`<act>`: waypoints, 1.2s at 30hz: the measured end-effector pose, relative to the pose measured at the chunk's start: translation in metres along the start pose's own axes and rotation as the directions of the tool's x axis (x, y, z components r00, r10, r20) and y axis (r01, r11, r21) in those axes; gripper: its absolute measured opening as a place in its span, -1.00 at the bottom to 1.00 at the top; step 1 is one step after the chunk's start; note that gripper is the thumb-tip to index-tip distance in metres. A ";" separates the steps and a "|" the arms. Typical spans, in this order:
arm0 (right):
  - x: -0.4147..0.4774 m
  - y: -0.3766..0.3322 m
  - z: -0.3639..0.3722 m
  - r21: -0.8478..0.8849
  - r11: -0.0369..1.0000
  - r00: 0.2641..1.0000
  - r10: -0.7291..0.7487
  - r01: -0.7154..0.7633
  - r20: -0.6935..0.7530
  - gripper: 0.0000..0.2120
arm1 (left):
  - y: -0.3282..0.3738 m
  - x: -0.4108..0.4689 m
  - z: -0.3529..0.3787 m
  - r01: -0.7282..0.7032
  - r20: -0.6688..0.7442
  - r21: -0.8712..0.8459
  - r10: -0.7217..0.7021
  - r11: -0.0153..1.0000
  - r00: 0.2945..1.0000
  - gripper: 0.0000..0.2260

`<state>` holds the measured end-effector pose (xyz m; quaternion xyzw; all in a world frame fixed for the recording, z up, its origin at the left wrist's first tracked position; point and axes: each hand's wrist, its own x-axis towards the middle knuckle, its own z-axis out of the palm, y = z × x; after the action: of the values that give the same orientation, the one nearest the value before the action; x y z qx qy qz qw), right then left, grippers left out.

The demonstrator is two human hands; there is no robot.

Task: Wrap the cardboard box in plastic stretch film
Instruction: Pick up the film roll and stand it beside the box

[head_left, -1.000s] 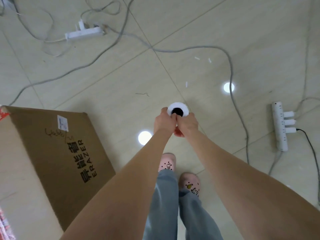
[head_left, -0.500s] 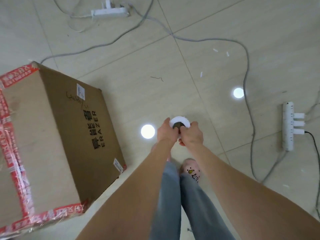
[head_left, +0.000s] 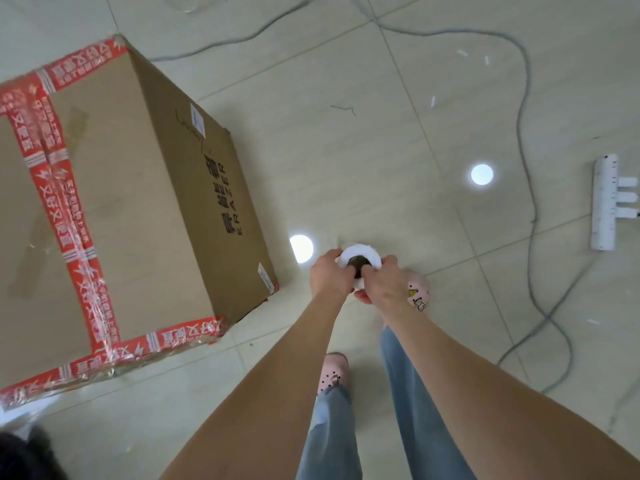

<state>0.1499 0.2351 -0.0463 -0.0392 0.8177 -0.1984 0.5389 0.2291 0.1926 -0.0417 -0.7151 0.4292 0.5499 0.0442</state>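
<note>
White stretch film roll [head_left: 360,259] is grasped upright by both hands, left hand [head_left: 329,277] and right hand [head_left: 382,284]; the cardboard box [head_left: 131,209] is stood to their left, nearer the left hand.

Box [head_left: 114,202] now much further into my view: a second ago only right face and part of top showed, now red tape [head_left: 62,216] across top and along near edge visible. My feet have shifted: pink shoe [head_left: 417,292] stepped forward under my right hand [head_left: 384,284], other shoe [head_left: 334,374] trails behind. Power strip [head_left: 606,202] slid toward right edge. Roll [head_left: 360,263] end maybe tilted slightly, hard to tell.
</note>
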 end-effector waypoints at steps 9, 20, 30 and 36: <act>-0.022 0.063 0.029 -0.074 0.997 0.998 -0.036 0.032 -0.059 -0.88 | -0.077 -0.018 0.006 0.030 -0.020 -0.109 -0.033 0.994 0.999 -0.56; -0.018 0.111 0.032 -0.209 0.970 0.987 -0.143 0.124 -0.079 -0.79 | -0.114 -0.035 0.026 -0.004 -0.063 -0.119 -0.003 0.993 0.998 -0.68; -0.034 0.134 0.038 -0.049 0.984 0.983 -0.176 0.173 -0.046 -0.64 | -0.139 -0.057 0.032 -0.003 -0.107 -0.292 -0.030 0.956 0.994 -0.69; -0.055 0.154 0.029 -0.025 0.985 0.985 -0.173 0.173 0.012 -0.61 | -0.162 -0.088 0.034 -0.096 -0.157 -0.172 0.069 0.980 0.985 -0.68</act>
<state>0.2218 0.3832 -0.0648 -0.1178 0.8111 -0.2337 0.5231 0.3089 0.3621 -0.0485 -0.7369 0.4096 0.5324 -0.0757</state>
